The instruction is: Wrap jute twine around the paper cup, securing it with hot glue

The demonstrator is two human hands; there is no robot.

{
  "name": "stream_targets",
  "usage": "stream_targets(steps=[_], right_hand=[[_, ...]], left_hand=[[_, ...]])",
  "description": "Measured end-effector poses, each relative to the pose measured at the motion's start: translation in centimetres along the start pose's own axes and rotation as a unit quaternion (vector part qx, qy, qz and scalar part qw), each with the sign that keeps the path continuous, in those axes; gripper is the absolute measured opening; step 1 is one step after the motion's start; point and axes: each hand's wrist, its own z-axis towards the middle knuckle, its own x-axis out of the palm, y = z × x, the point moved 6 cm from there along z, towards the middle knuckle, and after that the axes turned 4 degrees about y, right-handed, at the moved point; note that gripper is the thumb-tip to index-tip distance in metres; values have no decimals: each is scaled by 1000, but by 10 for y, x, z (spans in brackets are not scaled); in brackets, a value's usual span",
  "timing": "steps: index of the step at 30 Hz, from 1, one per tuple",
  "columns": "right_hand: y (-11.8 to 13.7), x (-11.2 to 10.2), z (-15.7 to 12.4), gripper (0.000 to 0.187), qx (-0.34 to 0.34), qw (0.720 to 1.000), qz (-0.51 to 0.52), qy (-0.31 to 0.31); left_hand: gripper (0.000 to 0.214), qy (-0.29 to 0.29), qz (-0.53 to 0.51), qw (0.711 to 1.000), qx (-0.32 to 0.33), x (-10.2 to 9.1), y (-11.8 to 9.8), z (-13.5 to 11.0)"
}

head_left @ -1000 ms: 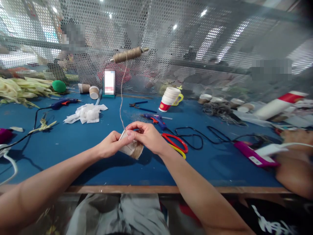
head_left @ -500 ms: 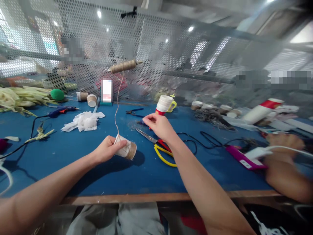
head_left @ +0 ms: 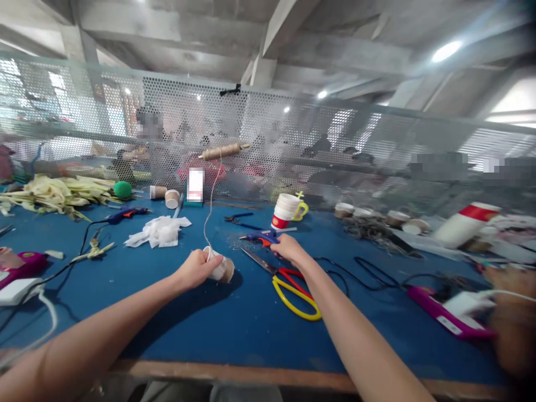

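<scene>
My left hand (head_left: 200, 269) grips a small white paper cup (head_left: 218, 270) lying on its side, its far end banded with tan twine. From the cup, a strand of twine (head_left: 208, 218) runs up to a spool (head_left: 221, 152) hung on the mesh. My right hand (head_left: 288, 248) is closed round the handle of a blue hot glue gun (head_left: 262, 238), its nozzle pointing left. Just below that hand lie scissors (head_left: 295, 290) with red and yellow handles, blades towards the cup. Pliers (head_left: 240, 219) rest behind the glue gun.
Stacked cups (head_left: 288, 209) with a yellow handle stand behind my right hand. White cloth scraps (head_left: 159, 231), another glue gun (head_left: 128, 214) and pale husks (head_left: 62, 195) lie left. A purple power strip (head_left: 448, 318) and a person's blurred arm (head_left: 513, 318) are at right.
My right hand has come down and taken hold of the glue gun. The left hand still holds the cup, now lower relative to the spool. The whole view has tilted upward.
</scene>
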Motion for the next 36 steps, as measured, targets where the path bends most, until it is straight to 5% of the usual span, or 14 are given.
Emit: stream_targets(steps=[4,8,13,17,25,32,36], right_hand=[[17,-16,-18,17,-48,992,117,-14],[38,-22,-46,16,-97,956,269,69],[57,-14,-77,20,-172,917,344,101],[59,0,-86,22,-175,921,329,111],[48,-5,-83,24,-168,926,326,84],[56,0,-100,26,-183,958,190,111],[60,8,-104,24,-172,971,121,112]], left_hand=[[42,-7,39,999,-2,-4,-10,4],[43,6,73,997,4,-1,-20,7],[45,12,-6,1000,26,-1,-5,10],[47,-20,-51,998,-9,-13,2,16],[41,-58,-29,998,9,-32,-43,22],[46,-43,-21,999,-1,-16,13,9],[45,-33,-34,999,-13,-13,21,7]])
